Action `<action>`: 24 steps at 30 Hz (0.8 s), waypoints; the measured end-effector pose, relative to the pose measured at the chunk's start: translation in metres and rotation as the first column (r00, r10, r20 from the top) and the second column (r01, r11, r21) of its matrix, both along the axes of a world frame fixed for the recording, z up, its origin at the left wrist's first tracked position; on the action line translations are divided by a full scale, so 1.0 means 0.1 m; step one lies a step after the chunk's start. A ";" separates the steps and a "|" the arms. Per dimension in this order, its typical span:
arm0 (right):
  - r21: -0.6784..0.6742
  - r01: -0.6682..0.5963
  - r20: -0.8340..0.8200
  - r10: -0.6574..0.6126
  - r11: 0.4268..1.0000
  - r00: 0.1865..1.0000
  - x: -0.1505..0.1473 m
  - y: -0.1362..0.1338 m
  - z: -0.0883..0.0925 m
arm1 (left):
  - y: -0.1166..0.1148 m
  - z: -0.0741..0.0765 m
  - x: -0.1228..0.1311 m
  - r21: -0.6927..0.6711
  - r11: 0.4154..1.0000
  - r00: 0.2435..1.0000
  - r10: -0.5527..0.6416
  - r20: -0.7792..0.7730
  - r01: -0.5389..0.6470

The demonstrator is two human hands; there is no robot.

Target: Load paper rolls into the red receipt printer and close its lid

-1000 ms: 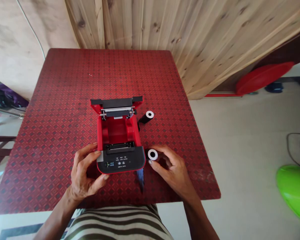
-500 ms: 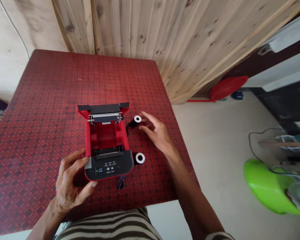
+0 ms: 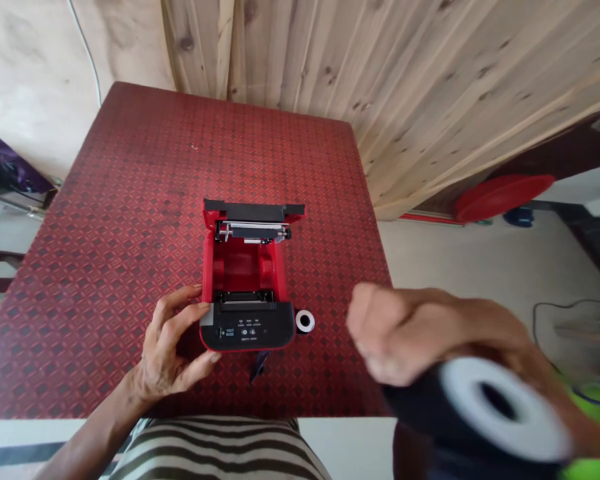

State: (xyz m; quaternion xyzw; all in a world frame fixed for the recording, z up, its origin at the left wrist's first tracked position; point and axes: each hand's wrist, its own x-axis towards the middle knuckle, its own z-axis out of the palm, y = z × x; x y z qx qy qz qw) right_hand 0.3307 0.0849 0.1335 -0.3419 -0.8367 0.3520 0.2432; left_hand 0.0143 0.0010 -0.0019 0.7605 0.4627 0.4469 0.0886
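Wooden boards (image 3: 305,53) form a wall beyond both hands, past the far edge of a red patterned table (image 3: 155,193); the left hand (image 3: 173,343) is half open, thumb and bent fingers holding the near left corner of a red and black printer (image 3: 243,270); the printer sits between the two hands, its lid (image 3: 254,212) raised on the side away from them; a black roll (image 3: 305,322), white end showing, is at the printer's side nearer the right hand (image 3: 415,327); that hand is blurred, its fingers curled in tight, gripping a second roll (image 3: 505,407) close to the camera; a striped shirt (image 3: 220,453) shows between the forearms.
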 end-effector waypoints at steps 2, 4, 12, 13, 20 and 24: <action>-0.111 -0.161 0.017 0.164 0.981 0.986 -0.21 0.01 0.10 | 0.00 0.00 0.00 0.008 1.000 1.000 -0.001 -0.005 0.001; 0.005 -0.106 0.189 0.103 0.994 0.977 -0.48 0.06 0.06 | 0.00 0.00 -0.01 0.013 1.000 1.000 -0.006 -0.010 0.007; 0.263 -0.168 0.739 -0.087 0.950 0.668 -1.15 0.11 -0.19 | -0.01 0.01 0.00 0.003 1.000 1.000 -0.002 -0.009 0.002; 0.237 -0.166 0.759 -0.076 0.957 0.646 -1.18 0.13 -0.18 | -0.01 0.00 0.00 0.001 1.000 1.000 -0.005 -0.008 0.005; 0.256 -0.154 0.719 -0.081 0.954 0.691 -1.17 0.15 -0.15 | -0.02 0.01 0.00 -0.014 1.000 1.000 -0.008 0.000 0.008; 0.241 -0.071 0.714 -0.127 0.968 0.689 -1.17 0.17 -0.17 | -0.02 0.02 0.00 -0.006 1.000 1.000 -0.006 -0.005 0.006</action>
